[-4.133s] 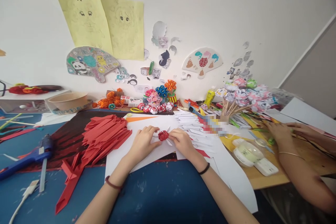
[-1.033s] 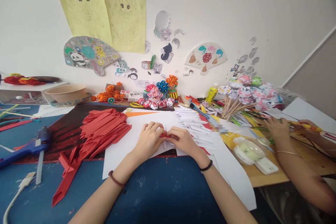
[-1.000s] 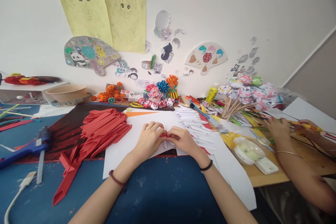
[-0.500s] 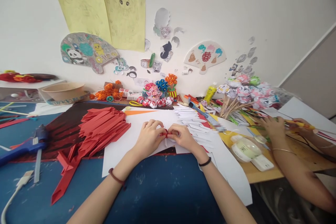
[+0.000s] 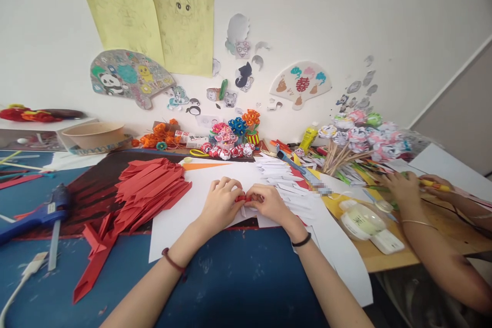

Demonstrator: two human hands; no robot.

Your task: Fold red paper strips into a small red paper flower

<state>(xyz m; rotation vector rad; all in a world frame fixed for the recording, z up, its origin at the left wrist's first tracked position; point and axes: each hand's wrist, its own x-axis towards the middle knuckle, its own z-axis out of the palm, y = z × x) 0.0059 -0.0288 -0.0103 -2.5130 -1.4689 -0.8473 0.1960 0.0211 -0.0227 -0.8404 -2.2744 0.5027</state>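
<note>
Between my fingertips is a small red and white folded paper piece (image 5: 243, 199), mostly hidden by the fingers. My left hand (image 5: 222, 200) pinches it from the left, and my right hand (image 5: 268, 202) pinches it from the right. Both hands are just above white paper sheets (image 5: 172, 225). Left of them lies a pile of red folded paper strips (image 5: 151, 184), with a few loose ones in front of it. White folded paper strips (image 5: 279, 177) lie in a stack just beyond my right hand.
On the left lies a blue glue gun (image 5: 57, 210) beside a white cable (image 5: 26, 277). Paper flowers (image 5: 226, 136) line the wall. At right are a bunch of stick flowers (image 5: 357, 136), a clear bottle (image 5: 361, 220) and another person's hands (image 5: 402, 189).
My fingers have shifted slightly around the red and white paper piece, and more of its red part shows. The other person's hands at right have moved a little.
</note>
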